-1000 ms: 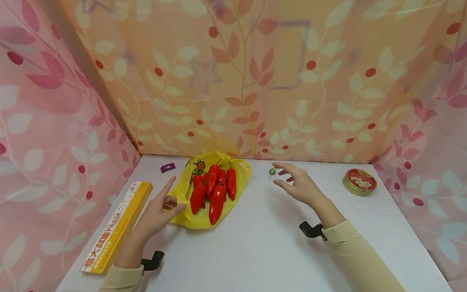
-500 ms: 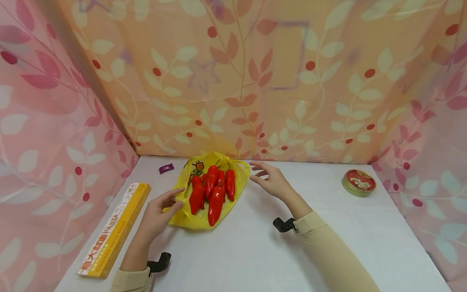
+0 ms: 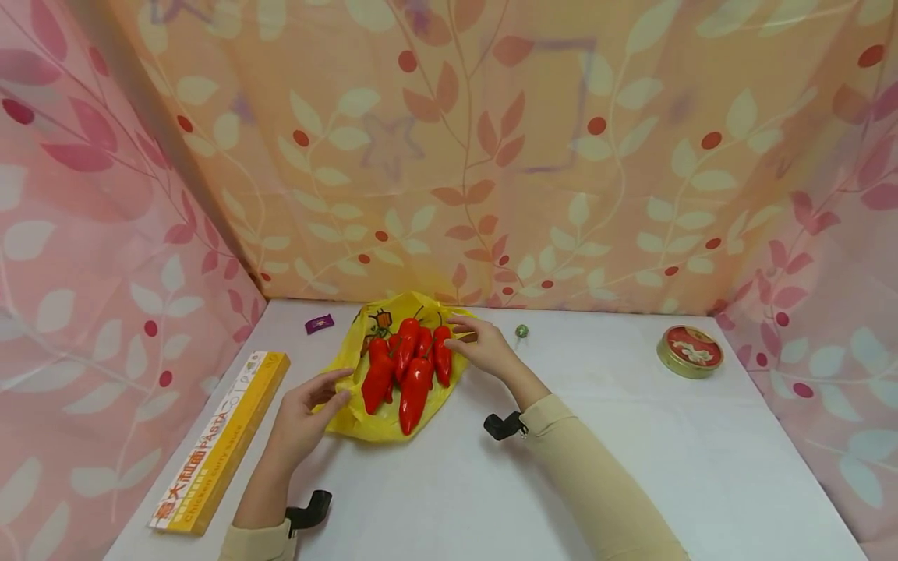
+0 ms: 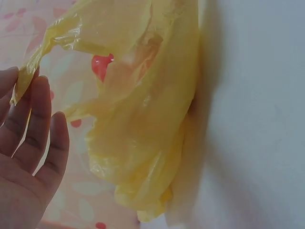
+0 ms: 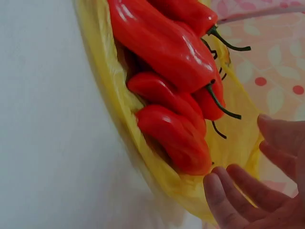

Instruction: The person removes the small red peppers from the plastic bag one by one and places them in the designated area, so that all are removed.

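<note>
A yellow plastic bag (image 3: 365, 427) lies spread on the table, with several shiny red chili peppers (image 3: 415, 393) on its opened side. At the bag's left rim is my left hand (image 3: 298, 425); the left wrist view shows a fold of the bag (image 4: 147, 114) caught between its thumb and fingers. My right hand (image 3: 487, 351) hovers over the bag's right side with fingers spread. In the right wrist view, its fingertips come close to the end of the nearest pepper (image 5: 174, 138); whether they touch cannot be told.
On the left lies a long yellow pasta box (image 3: 220, 444), with a small purple packet (image 3: 319, 324) behind it. A green lollipop (image 3: 521, 331) sits behind my right hand. A round red-and-gold tin (image 3: 690, 352) stands far right. Floral cloth (image 3: 449, 195) walls the table.
My right hand has moved left from beside the lollipop to the peppers, uncovering the lollipop. My left hand has shifted slightly and its extended index finger has come down to the bag's rim.
</note>
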Motion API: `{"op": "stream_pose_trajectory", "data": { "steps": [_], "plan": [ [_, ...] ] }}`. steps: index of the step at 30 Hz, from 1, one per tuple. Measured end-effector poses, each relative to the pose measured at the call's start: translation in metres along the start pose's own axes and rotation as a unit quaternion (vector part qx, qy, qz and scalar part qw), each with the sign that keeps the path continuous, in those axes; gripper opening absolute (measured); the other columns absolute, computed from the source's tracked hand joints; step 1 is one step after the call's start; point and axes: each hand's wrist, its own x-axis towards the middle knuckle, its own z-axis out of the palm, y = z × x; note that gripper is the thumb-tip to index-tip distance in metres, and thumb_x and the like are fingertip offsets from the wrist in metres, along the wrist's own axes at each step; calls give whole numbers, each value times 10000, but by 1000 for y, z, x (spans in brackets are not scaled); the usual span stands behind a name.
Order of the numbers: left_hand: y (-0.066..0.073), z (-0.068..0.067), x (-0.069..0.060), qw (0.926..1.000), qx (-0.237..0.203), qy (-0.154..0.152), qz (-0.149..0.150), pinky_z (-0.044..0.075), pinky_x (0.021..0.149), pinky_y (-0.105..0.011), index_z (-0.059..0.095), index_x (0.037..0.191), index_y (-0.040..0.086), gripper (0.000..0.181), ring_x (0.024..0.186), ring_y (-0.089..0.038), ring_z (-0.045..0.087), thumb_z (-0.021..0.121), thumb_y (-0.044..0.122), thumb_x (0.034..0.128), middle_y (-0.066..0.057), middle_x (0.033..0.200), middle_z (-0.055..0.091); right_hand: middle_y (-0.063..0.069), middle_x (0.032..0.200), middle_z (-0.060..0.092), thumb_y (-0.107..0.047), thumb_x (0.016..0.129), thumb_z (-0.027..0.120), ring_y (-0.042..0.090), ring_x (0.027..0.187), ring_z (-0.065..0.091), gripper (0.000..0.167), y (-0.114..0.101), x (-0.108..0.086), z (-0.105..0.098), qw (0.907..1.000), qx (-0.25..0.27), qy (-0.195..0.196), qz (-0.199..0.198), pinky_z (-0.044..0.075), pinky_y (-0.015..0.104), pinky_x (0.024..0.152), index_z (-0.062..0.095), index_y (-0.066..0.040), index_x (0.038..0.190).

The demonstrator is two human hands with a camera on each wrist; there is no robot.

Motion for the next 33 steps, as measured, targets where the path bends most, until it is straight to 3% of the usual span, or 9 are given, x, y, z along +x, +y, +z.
{"op": "stream_pose_trajectory", "data": {
  "steps": [10,18,21,29,33],
  "plan": [
    [-6,1,0,10000,-58,49,-18,511,894,-147,659,1340,208,362,1042,-139,610,661,301,990,-36,1286,664,183,1344,628,-224,931,735,364,1131,660,540,3,16,25,9987,-278,203,387,580,438,918,560,-64,1416],
    [-7,0,1,9999,-118,35,35,510,881,-133,659,1336,167,373,1028,-135,611,663,303,989,-34,1264,672,137,1466,540,-182,930,711,335,1360,496,580,-1,22,38,9935,-800,373,725,439,495,1111,512,-56,1460],
    [-8,1,0,9999,-140,28,61,514,882,-140,664,1328,175,367,1025,-127,613,664,309,987,-33,1262,674,150,1464,540,-165,919,716,342,1377,479,582,-3,23,42,9918,-988,393,712,396,501,1146,519,-38,1452],
    [-6,0,-1,10000,-68,37,36,508,876,-128,653,1344,190,378,1036,-119,608,659,320,989,-42,1298,659,135,1433,570,-150,897,742,333,1349,500,512,-3,25,44,9890,-1124,440,856,432,506,1115,610,-89,1387],
    [-5,0,-1,10000,-76,43,14,518,862,-134,662,1332,206,366,1040,-143,611,663,325,986,-31,1285,664,150,1363,611,-119,868,716,329,1202,581,517,-9,20,36,9907,-850,369,991,547,458,979,621,-84,1376]
  ]
}}
